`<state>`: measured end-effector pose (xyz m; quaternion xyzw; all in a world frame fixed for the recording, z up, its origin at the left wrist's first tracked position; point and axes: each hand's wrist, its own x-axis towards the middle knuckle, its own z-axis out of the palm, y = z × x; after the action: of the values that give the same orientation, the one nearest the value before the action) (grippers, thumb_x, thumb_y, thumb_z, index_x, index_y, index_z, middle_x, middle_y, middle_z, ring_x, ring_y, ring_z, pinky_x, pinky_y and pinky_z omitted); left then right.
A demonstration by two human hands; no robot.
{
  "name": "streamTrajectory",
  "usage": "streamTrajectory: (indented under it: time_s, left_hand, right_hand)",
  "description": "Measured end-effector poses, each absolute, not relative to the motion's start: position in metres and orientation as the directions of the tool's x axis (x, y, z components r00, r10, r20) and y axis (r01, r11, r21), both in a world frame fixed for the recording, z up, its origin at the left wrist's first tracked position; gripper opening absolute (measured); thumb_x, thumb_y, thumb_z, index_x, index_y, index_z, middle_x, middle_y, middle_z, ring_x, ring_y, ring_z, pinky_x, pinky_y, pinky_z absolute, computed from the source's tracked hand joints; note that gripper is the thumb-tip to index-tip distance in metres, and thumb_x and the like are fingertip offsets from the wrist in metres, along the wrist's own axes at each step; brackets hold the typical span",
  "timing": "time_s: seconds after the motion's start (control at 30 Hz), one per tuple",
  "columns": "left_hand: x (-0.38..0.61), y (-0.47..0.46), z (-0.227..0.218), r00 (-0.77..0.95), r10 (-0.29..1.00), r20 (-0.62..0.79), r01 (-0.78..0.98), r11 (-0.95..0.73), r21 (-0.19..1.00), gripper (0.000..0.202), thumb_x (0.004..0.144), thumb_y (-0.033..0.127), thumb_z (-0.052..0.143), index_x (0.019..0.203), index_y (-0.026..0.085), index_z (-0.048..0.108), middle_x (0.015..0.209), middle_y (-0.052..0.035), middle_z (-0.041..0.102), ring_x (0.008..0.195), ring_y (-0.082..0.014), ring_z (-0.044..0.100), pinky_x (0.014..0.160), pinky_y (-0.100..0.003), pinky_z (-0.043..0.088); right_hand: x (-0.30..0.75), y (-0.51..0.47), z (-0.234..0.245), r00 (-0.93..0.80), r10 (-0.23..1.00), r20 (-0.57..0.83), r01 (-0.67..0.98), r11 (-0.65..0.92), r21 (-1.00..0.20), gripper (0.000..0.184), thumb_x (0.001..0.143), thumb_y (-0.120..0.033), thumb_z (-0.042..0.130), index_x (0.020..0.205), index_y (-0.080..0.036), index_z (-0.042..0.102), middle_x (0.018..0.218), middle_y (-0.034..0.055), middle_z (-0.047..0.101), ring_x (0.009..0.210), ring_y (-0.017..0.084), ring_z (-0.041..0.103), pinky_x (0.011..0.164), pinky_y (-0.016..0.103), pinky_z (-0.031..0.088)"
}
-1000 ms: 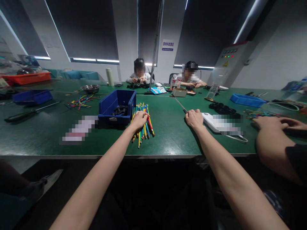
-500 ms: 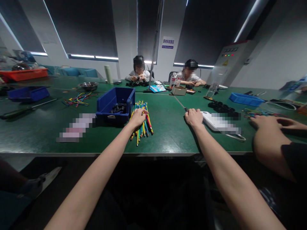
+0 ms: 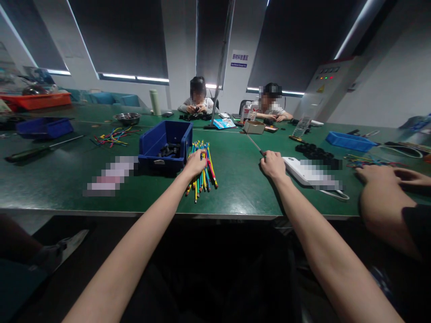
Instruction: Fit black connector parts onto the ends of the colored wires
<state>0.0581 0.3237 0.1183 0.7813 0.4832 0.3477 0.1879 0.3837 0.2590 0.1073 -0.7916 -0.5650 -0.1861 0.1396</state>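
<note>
Yellow, blue, green, red wires (image 3: 206, 169), one bundle; our left hand (image 3: 195, 164) atop, grip unclear; right hand (image 3: 273, 165) fisted round thin tool (image 3: 255, 146).

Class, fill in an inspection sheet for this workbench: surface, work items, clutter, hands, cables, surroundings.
Surface: green table, shiny.
Work items: coloured wire bundle; thin tool.
Clutter: blue bin of black parts, white device, metal bowl.
Hands: left hand rests on the bundle; right hand grips the tool.
Cables: loose coloured wires far left.
Surroundings: control cabinet behind; a co-worker's arm at right.
</note>
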Motion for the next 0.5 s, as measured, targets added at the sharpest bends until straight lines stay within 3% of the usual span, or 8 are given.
streamTrajectory:
  time_s: [0.17, 0.37, 0.43, 0.5]
  left_hand:
    - [0.058, 0.320, 0.121, 0.329, 0.874, 0.357, 0.616, -0.486, 0.620, 0.030, 0.080, 0.015, 0.048, 0.102, 0.018, 0.068, 0.114, -0.0075, 0.069, 0.112, -0.0232, 0.060, 0.103, -0.035, 0.042]
    - [0.058, 0.322, 0.121, 0.359, 0.856, 0.373, 0.590, -0.517, 0.620, 0.034, 0.073, 0.006, 0.046, 0.095, 0.018, 0.070, 0.108, -0.0048, 0.071, 0.107, -0.0194, 0.062, 0.101, -0.030, 0.043]
    - [0.058, 0.322, 0.123, 0.354, 0.861, 0.366, 0.582, -0.509, 0.635, 0.035, 0.072, 0.006, 0.047, 0.096, 0.018, 0.070, 0.108, -0.0050, 0.070, 0.108, -0.0189, 0.061, 0.100, -0.029, 0.044]
    - [0.057, 0.322, 0.123, 0.324, 0.876, 0.357, 0.578, -0.482, 0.658, 0.035, 0.073, 0.007, 0.048, 0.100, 0.017, 0.069, 0.111, -0.0059, 0.070, 0.108, -0.0197, 0.061, 0.099, -0.030, 0.044]
  right_hand:
    - [0.380, 0.259, 0.110, 0.229, 0.829, 0.509, 0.964, -0.267, 0.000, 0.038, 0.086, -0.023, 0.041, 0.117, -0.008, 0.056, 0.115, 0.0179, 0.061, 0.110, 0.030, 0.048, 0.093, 0.038, 0.035]
    - [0.349, 0.265, 0.112, 0.094, 0.867, 0.489, 0.996, -0.086, -0.039, 0.032, 0.082, -0.015, 0.040, 0.104, -0.015, 0.063, 0.107, 0.0113, 0.067, 0.103, 0.026, 0.053, 0.089, 0.034, 0.039]
    - [0.331, 0.273, 0.115, 0.105, 0.871, 0.480, 0.992, -0.056, -0.115, 0.031, 0.082, -0.015, 0.041, 0.101, -0.017, 0.065, 0.104, 0.0099, 0.068, 0.100, 0.024, 0.055, 0.087, 0.033, 0.041]
    - [0.308, 0.285, 0.120, 0.183, 0.869, 0.459, 0.956, -0.049, -0.289, 0.031, 0.082, -0.017, 0.041, 0.101, -0.018, 0.066, 0.101, 0.0081, 0.069, 0.096, 0.022, 0.058, 0.084, 0.031, 0.043]
